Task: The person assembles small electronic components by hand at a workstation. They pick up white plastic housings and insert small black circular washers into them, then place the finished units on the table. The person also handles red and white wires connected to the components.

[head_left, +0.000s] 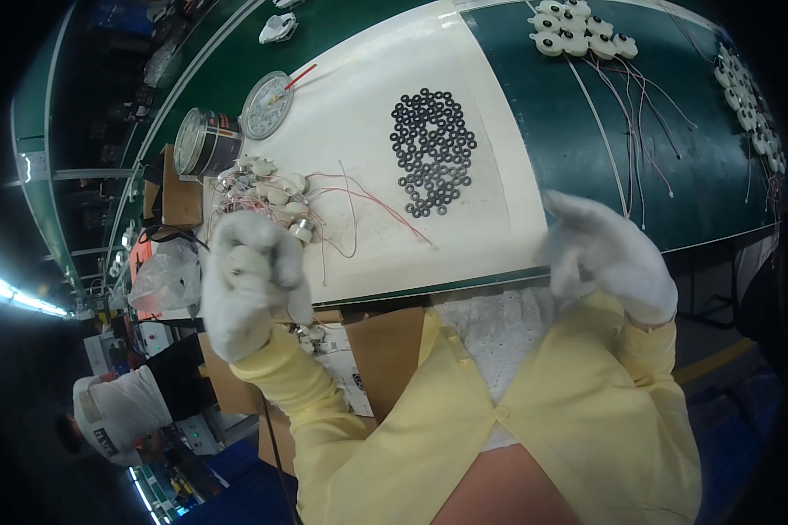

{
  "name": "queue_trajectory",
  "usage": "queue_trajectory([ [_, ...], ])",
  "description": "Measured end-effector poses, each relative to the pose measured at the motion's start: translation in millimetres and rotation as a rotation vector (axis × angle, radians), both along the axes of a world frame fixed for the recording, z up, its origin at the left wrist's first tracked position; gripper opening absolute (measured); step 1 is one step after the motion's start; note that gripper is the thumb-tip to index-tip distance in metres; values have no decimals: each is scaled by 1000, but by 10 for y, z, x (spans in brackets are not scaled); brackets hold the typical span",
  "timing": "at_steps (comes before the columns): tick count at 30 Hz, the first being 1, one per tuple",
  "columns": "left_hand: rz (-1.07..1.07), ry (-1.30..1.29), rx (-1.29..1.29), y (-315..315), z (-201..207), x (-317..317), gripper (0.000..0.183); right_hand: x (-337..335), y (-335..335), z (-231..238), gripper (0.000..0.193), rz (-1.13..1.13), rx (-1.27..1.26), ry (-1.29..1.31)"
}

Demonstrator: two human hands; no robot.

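1. The left hand (pixel 254 284), in a white glove, is clamped on a pale round part (pixel 247 266); the curled fingers cover much of it, so its full shape cannot be made out.
2. The right hand (pixel 611 255), also gloved, is near the front edge of the counter (pixel 368 105), its fingers apart but smeared by blur; whether something small sits among them cannot be told.
3. Beyond the left hand, a heap of pale parts (pixel 276 188) with thin wires (pixel 385 206) lies tangled, partly hidden by that hand.
4. Black rings (pixel 431 144) lie in a patch between the two hands, farther back, too close-packed to count.
5. At the far right, a row of white parts (pixel 746 109) runs into the dark rim.
6. Below the left forearm, an open cardboard box (pixel 385 354) is partly covered by the sleeve; its contents are unclear.
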State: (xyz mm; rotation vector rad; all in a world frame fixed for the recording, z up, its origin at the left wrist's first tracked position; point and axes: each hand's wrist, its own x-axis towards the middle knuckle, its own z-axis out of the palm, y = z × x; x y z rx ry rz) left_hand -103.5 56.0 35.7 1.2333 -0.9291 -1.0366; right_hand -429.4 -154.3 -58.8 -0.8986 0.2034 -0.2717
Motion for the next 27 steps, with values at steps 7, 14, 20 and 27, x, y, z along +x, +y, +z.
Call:
queue_trajectory([
  [7, 180, -484, 320, -542, -674, -278, 23, 69, -102, -206, 85, -41, -231, 26],
  [14, 343, -1611, 127, -427, -1131, -551, 32, 67, -122, -226, 75, 16, -360, 20],
  [20, 189, -1198, 217, -385, -968, -520, 27, 29, -168, -237, 72, 39, -301, -3],
  [27, 240, -764, 267, -491, -990, -529, 24, 89, -180, -274, 68, 19, -383, -139],
])
